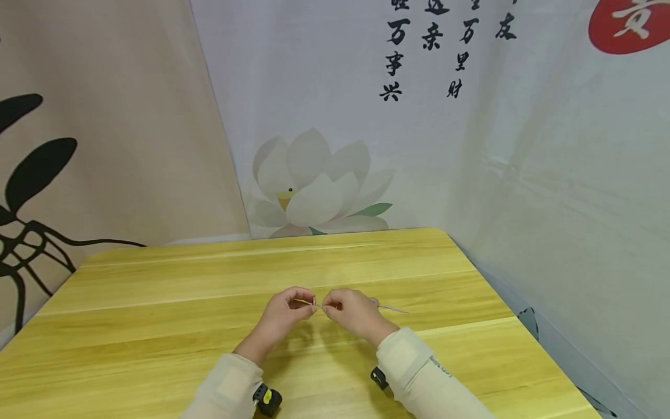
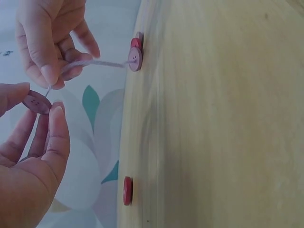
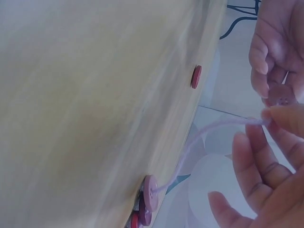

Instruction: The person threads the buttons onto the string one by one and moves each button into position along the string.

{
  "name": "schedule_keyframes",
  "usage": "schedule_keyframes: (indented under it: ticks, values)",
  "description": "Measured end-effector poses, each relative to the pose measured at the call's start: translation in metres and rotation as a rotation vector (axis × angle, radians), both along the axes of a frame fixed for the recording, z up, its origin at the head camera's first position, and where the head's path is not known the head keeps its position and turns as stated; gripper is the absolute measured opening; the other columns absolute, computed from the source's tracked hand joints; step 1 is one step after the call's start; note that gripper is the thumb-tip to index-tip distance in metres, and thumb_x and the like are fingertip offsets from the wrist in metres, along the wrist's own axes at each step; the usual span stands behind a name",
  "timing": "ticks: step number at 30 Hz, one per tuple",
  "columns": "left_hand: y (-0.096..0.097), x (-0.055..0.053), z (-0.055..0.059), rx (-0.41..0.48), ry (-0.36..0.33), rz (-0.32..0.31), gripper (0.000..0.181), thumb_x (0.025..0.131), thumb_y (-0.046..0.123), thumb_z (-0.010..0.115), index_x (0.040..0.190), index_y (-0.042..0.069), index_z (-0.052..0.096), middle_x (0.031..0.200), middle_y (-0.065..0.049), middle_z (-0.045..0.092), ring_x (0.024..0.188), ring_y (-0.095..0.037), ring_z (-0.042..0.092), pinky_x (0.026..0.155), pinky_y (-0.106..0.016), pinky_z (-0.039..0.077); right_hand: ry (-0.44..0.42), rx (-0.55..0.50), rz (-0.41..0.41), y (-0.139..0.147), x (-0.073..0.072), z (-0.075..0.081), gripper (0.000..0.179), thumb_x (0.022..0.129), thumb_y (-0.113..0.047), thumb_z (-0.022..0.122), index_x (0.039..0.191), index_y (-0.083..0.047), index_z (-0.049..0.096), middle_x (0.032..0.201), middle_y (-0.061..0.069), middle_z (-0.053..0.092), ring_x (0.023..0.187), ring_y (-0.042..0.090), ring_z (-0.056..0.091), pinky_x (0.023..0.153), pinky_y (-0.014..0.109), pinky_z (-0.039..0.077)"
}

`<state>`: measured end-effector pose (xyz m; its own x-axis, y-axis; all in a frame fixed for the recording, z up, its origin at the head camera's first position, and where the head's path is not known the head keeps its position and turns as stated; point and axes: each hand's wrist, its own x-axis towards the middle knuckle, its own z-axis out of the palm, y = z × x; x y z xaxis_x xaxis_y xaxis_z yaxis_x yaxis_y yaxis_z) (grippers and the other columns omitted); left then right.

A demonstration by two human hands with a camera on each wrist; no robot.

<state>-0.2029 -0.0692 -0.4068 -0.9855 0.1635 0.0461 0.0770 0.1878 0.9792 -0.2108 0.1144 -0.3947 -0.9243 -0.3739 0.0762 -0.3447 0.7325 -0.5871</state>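
Note:
My left hand (image 1: pixel 282 309) pinches a round dusky-pink button (image 2: pixel 36 102) with several holes, held on edge between thumb and fingers. Just beside it, my right hand (image 1: pixel 355 311) pinches a thin pale-lilac cord (image 3: pixel 194 137) close to its end. In the left wrist view, the short end of the cord meets the button's rim; whether it passes through a hole I cannot tell. The cord's long part trails from the right hand to a pink button (image 3: pixel 150 193) by the table, where it enters the face. Both hands are above the wooden table, fingertips nearly together.
Behind the pink button sit a red button (image 2: pixel 136 43) and a darker one (image 3: pixel 145 213), bunched together. A single red button (image 2: pixel 128 191) lies apart on the wooden table (image 1: pixel 157 326). A printed cloth backdrop (image 1: pixel 324 116) hangs past the table's far edge.

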Motion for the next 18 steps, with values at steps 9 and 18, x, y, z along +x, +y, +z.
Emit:
schedule_keyframes:
  ticks: [9, 18]
  values:
    - [0.0024, -0.0012, -0.0015, -0.032, 0.029, -0.018, 0.020, 0.086, 0.004, 0.070, 0.104, -0.002, 0.064, 0.096, -0.006, 0.065, 0.087, -0.018, 0.063, 0.077, -0.037, 0.054, -0.003, -0.013, 0.006, 0.0001, 0.0024, 0.0029, 0.013, 0.097, -0.025, 0.059, 0.098, -0.018, 0.070, 0.082, -0.014, 0.059, 0.074, 0.008, 0.052, 0.076, 0.050, 0.030]
    - [0.0055, -0.0012, -0.0022, -0.044, 0.041, -0.018, 0.021, 0.086, 0.004, 0.071, 0.104, -0.004, 0.064, 0.095, -0.007, 0.065, 0.087, -0.019, 0.063, 0.076, -0.034, 0.053, 0.004, -0.006, 0.003, -0.0002, 0.0028, 0.0027, 0.013, 0.097, -0.025, 0.059, 0.098, -0.018, 0.070, 0.082, -0.015, 0.060, 0.073, 0.008, 0.052, 0.074, 0.047, 0.029]
